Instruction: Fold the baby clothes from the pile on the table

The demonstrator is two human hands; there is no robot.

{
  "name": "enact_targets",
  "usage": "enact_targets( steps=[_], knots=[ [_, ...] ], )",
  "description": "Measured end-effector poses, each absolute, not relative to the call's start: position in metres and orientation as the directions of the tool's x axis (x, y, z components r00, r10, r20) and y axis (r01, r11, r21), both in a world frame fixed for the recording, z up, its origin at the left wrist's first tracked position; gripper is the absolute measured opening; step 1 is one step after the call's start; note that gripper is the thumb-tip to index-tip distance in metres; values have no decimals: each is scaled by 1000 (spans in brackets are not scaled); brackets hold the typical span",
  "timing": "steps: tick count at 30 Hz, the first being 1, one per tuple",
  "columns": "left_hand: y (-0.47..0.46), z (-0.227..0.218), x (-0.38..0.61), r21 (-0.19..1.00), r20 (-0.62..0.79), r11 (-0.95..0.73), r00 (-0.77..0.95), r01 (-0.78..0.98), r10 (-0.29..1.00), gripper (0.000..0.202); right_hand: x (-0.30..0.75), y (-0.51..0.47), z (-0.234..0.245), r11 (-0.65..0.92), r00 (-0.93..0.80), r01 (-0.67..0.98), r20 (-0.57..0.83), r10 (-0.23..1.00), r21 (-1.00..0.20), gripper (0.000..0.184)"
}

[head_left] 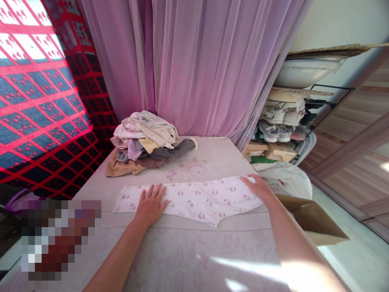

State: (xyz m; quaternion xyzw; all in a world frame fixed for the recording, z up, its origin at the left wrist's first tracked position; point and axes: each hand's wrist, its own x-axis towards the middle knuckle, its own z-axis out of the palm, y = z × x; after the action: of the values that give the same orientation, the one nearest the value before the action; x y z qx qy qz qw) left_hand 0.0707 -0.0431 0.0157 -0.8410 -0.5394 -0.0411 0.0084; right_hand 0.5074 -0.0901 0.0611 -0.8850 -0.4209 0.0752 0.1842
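Observation:
A pair of white children's pants with a small pink cartoon print lies folded lengthwise, one leg over the other, across the covered table. My left hand rests flat on the leg part, fingers spread. At the right, waist end of the pants is my right hand, its fingertips apart and touching the cloth near the far corner. Some of its fingers are hard to make out. Behind the pants, at the back left, sits a heap of crumpled clothes in pink, cream, grey and brown.
A pinkish patterned cover spreads over the table. Purple curtains hang behind it, and a red-and-black checked cloth is at left. To the right stand a shoe rack, shoes and an open cardboard box.

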Motion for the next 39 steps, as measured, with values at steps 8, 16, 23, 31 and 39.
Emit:
enact_targets(
  steps=[8,16,23,31,39],
  knots=[
    [-44,20,71,15,34,-409,408,912,912,53,503,-82,40,-599,598,764,-85,797,-241,67],
    [-41,28,90,49,17,-402,401,915,916,50,515,-87,33,-605,606,733,-105,789,-311,61],
    [-54,14,170,179,67,-628,627,758,776,61,495,-97,40,-607,611,785,-5,791,-128,54],
    [-59,3,180,138,52,-664,664,735,746,76,397,-87,32,16,6,983,117,993,-183,51],
    [-60,11,181,124,13,-667,671,735,742,81,387,-96,18,122,-127,980,-21,992,-160,56]
  ],
)
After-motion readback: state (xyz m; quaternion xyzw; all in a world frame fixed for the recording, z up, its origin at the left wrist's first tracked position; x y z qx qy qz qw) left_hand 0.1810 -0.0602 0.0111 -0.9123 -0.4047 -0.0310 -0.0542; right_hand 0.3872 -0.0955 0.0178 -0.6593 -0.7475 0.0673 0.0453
